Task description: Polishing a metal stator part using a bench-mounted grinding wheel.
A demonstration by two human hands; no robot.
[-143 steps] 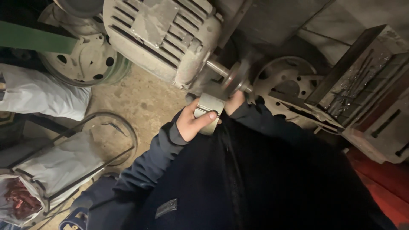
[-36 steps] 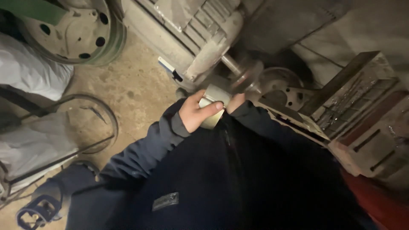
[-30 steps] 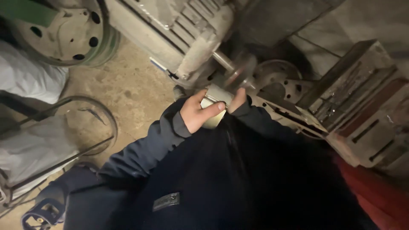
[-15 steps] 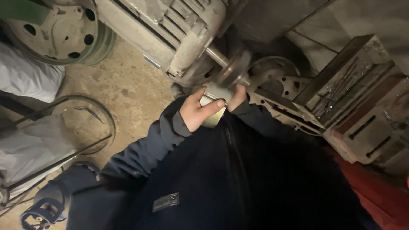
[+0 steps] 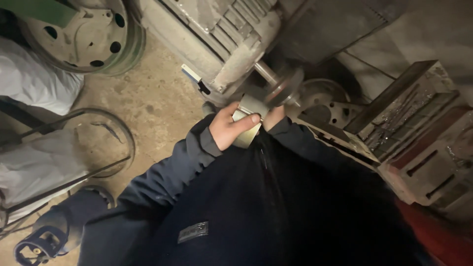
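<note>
Hands are seen close together just below the motor shaft. A pale, flat metal piece (image 5: 249, 120) is gripped by the left hand (image 5: 229, 130), thumb laid across its face and fingers curled behind it. The right hand (image 5: 273, 117) is pressed against the other edge of the same piece, but most of it is hidden behind the metal and the dark sleeve, so whether its fingers are closed cannot be told. The piece is held upright and slightly tilted, its top edge brought right up to the grinding wheel (image 5: 286, 88), which is blurred on the end of its shaft; whether they touch cannot be made out. That shaft is carried by a large ribbed electric motor (image 5: 221, 34), grey and dusty, set on the concrete floor (image 5: 152, 98). Beside the wheel, a round steel rim (image 5: 325, 98) is seen lying flat, and further right a worn metal crate (image 5: 419, 128) is stacked. Off to the left, a pale green wheel hub (image 5: 84, 29) is propped, with white sacks (image 5: 34, 83) below it.
</note>
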